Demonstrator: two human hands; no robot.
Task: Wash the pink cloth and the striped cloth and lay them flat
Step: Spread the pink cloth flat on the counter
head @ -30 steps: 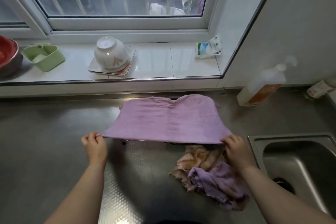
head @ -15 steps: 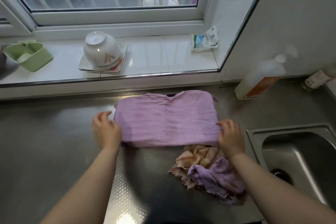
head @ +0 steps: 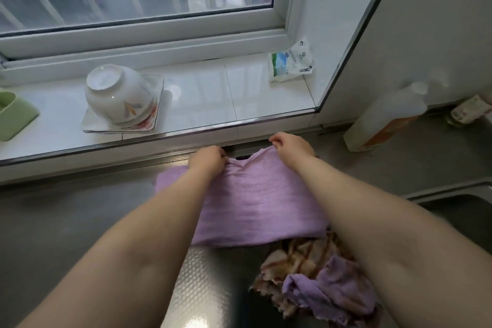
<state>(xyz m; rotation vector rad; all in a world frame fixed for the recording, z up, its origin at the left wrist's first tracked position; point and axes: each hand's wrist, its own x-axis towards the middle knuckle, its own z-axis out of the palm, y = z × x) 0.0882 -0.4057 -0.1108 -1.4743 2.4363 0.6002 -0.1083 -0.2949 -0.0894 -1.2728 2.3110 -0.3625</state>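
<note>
Pink cloth (head: 255, 207) lies spread flat on the steel table (head: 66, 221), just in front of the window sill (head: 202, 103), and both hands are at its far edge. Left hand (head: 209, 161) has a narrow grip, fingers curled and pinching the cloth's far edge toward its left side; right hand (head: 291, 145) does the same at the far edge to the right, its fingertips bunched on a raised peak of fabric. Between the two hands the edge dips in a small notch. Just at the pink cloth's near right corner, touching it, sits a crumpled heap: the striped cloth (head: 300, 255), tan with brown bands, with a second wadded purple cloth (head: 332, 298) lying on top of it. Right of the pink cloth a sink (head: 458, 210) is set into the table; what its basin holds cannot be seen. Beyond the pink cloth on the sill, a white bowl (head: 119, 93) rests upside down and tilted on a square patterned plate (head: 91, 125), so it holds nothing. Farther left on the sill a green container (head: 16, 117) is cut off by the frame, contents unclear. A soft packet (head: 290, 64) leans in the sill's right corner. To the cloth's far right a plastic bottle (head: 383, 125) with an orange label leans tilted against the wall.
</note>
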